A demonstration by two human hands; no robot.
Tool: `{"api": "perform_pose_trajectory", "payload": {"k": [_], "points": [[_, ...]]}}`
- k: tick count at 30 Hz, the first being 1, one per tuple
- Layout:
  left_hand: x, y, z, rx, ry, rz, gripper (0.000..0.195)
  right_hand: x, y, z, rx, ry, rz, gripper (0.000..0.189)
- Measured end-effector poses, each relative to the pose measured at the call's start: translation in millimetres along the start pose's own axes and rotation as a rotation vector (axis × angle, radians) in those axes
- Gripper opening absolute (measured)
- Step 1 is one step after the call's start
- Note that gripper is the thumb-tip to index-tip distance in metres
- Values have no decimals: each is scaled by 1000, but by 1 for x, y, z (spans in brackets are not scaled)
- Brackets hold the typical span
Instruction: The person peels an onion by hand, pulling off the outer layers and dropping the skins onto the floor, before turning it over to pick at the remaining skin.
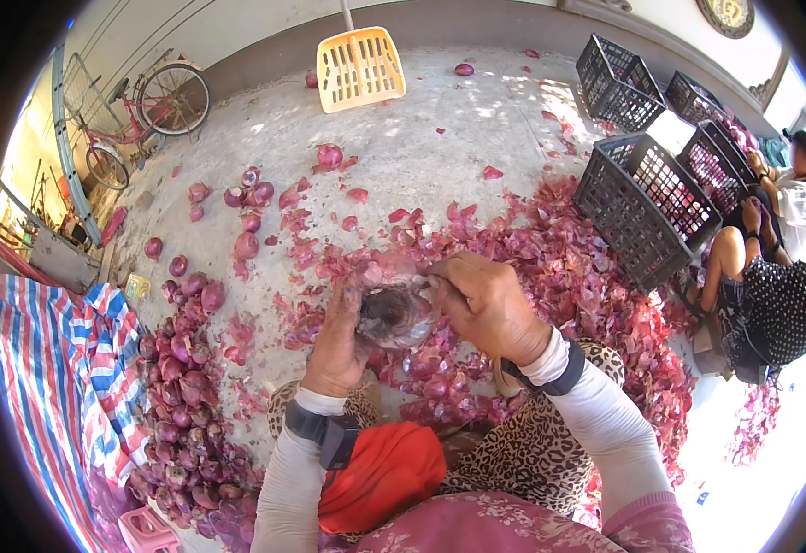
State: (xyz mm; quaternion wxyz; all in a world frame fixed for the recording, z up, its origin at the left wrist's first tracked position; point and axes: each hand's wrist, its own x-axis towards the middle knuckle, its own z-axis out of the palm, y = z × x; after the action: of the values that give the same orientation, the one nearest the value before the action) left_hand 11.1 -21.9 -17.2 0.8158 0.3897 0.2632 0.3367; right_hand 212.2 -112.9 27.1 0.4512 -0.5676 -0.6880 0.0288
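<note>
A large onion [397, 316], its dark, dirty root end turned up to the camera, is held at chest height over the floor. My left hand [339, 339] cups it from the left side. With thumb and fingers bent together, my right hand [489, 304] pinches the loose outer skin at the onion's upper right edge. Red onion skins [569, 269] lie in a thick layer below and to the right of my hands. A heap of unpeeled red onions [181, 387] lies on the floor to the left, beside a striped plastic sheet [43, 359].
Black plastic crates [641, 259] stand at the right, near two seated people [776, 304]. A yellow slotted scoop [361, 97] with a long handle is against the far wall. A bicycle [143, 114] leans at the upper left. A pink stool [145, 529] is at the lower left.
</note>
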Motion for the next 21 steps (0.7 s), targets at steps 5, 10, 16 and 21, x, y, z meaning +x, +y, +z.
{"api": "perform_pose_trajectory", "payload": {"k": [5, 10, 16, 21], "points": [[0, 2, 2, -1, -41, 22, 70, 5, -10, 2, 98, 66, 32, 21], [-3, 2, 6, 107, 9, 15, 72, 0, 1, 2, 45, 8, -23, 24], [-3, 4, 4, 143, 12, -21, 73, -1, 2, 0, 20, -37, -74, 28], [-2, 5, 6, 174, 27, -27, 71, -3, 3, -3, -91, -67, -91, 18]]}}
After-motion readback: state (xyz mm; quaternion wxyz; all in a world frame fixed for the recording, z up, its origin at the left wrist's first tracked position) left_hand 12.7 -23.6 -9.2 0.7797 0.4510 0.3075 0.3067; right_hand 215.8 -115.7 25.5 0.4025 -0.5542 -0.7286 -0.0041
